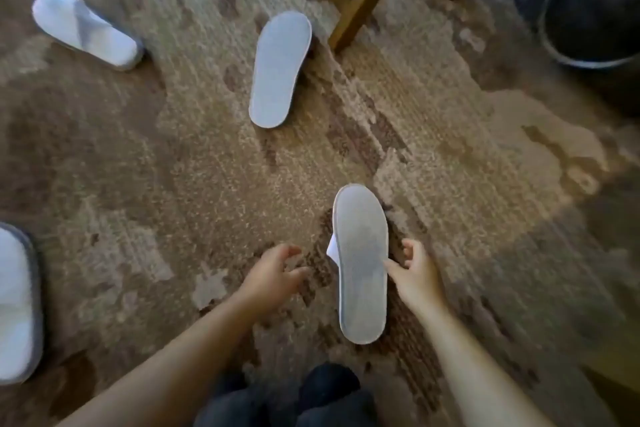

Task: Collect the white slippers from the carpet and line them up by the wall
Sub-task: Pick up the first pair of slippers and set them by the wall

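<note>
Several white slippers lie on the patterned brown carpet (173,184). The nearest slipper (362,263) is sole-up, with its white strap peeking out on the left. My right hand (417,270) is at its right edge with the thumb touching the rim and the fingers curled apart, not closed around it. My left hand (273,274) hovers just left of that slipper, fingers spread and holding nothing. A second sole-up slipper (278,68) lies farther ahead. An upright slipper (86,29) is at the far left. Another slipper (15,305) is cut off by the left edge.
Wooden furniture legs (360,0) stand just beyond the second slipper. A dark round bin and blue fabric (588,10) sit at the top right. My dark-clothed knees (311,399) are at the bottom. No wall is in view.
</note>
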### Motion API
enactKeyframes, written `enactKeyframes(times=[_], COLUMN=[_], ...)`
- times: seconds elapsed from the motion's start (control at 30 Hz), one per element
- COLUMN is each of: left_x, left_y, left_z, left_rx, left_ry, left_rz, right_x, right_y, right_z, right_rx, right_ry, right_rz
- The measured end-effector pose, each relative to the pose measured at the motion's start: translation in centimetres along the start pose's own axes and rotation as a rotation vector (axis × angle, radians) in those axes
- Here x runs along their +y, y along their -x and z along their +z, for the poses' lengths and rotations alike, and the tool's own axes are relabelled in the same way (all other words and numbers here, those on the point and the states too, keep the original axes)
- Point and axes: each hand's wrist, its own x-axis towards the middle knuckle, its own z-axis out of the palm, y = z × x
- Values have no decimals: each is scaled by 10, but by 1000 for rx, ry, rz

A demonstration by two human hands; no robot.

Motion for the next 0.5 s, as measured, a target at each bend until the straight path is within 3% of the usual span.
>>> enactKeyframes(times=[0.13,0.3,0.5], left_x=[-26,-36,-29], left_y=[-67,-102,-81], left_z=[10,19,-14], left_rx=[-18,-24,76], left_ry=[-52,13,203], left_rz=[71,151,111], right_x=[28,31,-28], right_y=[-47,-63,-45], right_z=[53,78,82], right_rx=[11,184,-8], right_ry=[19,51,-152], right_rz=[73,19,-269])
